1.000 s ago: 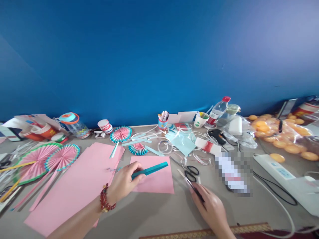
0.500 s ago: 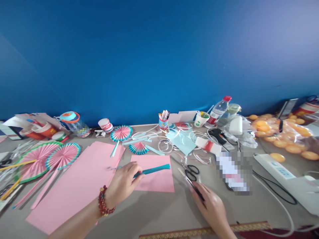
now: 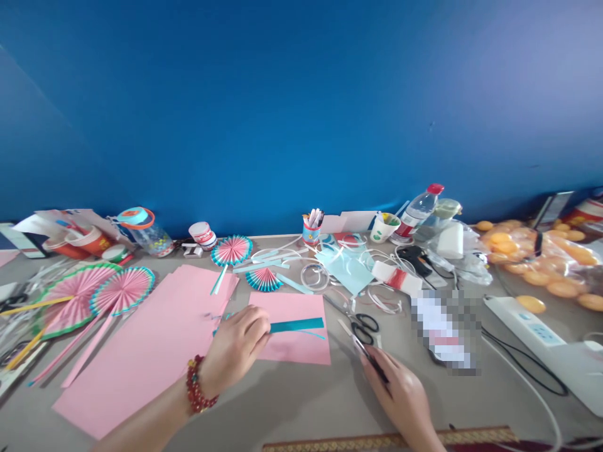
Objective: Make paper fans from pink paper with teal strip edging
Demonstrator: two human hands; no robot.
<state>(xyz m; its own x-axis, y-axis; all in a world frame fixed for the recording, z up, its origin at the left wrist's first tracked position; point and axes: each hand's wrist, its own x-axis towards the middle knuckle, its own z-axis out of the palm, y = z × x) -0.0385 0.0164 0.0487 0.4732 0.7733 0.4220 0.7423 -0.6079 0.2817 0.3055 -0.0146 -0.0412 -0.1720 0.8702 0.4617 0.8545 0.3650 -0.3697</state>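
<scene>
My left hand [image 3: 237, 349], with a red bead bracelet on the wrist, pinches one end of a folded teal paper strip [image 3: 298, 325]. The strip lies flat across a small pink sheet [image 3: 301, 345]. My right hand [image 3: 400, 397] rests on the table near the front edge with its fingers closed on a thin dark tool [image 3: 370, 359] with a pale tip. Black-handled scissors [image 3: 362, 324] lie just beyond that tip.
Large pink sheets [image 3: 146, 351] cover the left. Pleated paper fans [image 3: 89, 295] lie far left and at the back [image 3: 230, 251]. A pen cup [image 3: 309, 230], water bottle [image 3: 417, 210], glue gun [image 3: 415, 257], power strip [image 3: 541, 333] and bagged orange balls [image 3: 541, 260] crowd the back and right.
My left hand has lowered the teal strip from a raised tilt down flat onto the small pink sheet. My right hand has barely moved.
</scene>
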